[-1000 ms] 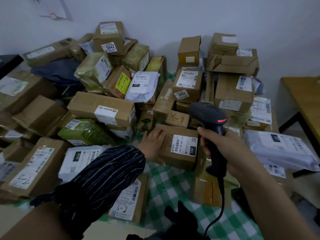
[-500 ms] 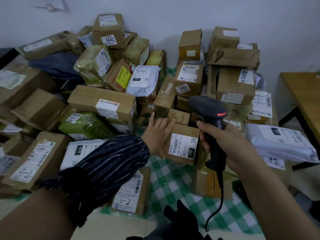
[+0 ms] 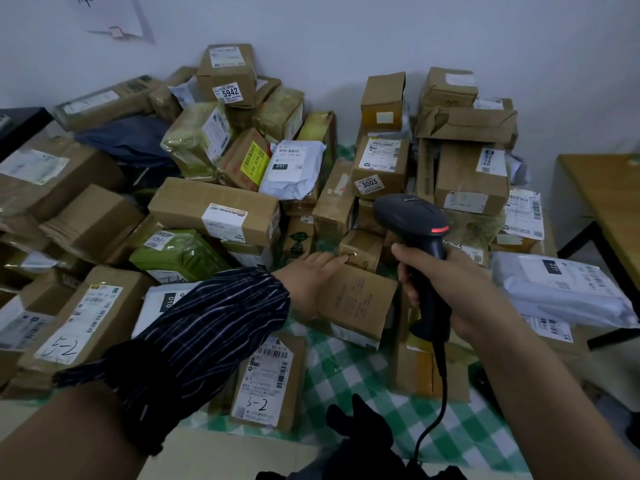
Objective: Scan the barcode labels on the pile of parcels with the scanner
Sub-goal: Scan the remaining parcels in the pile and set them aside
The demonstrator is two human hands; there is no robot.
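Black corded barcode scanner point(image 3: 408, 216) stands upright at centre right of the frame, the right grip point(image 3: 446, 285) curled round its handle, a red light on its head. Just left, the left grip point(image 3: 308, 278) rests straight-fingered on a tilted small brown cardboard box point(image 3: 356, 303), fronting the pile of brown cardboard parcels point(image 3: 214, 209) on green-and-white checked cloth point(image 3: 346, 368).

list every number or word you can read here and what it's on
"5942": sticker on the top box
"3003": sticker on the middle box
"231": white mailer
"231": grey mailer
"5-2": handwritten on the near box label
"5-2": handwritten on the left box label
Fine print on labels and on the scanner: too small to read
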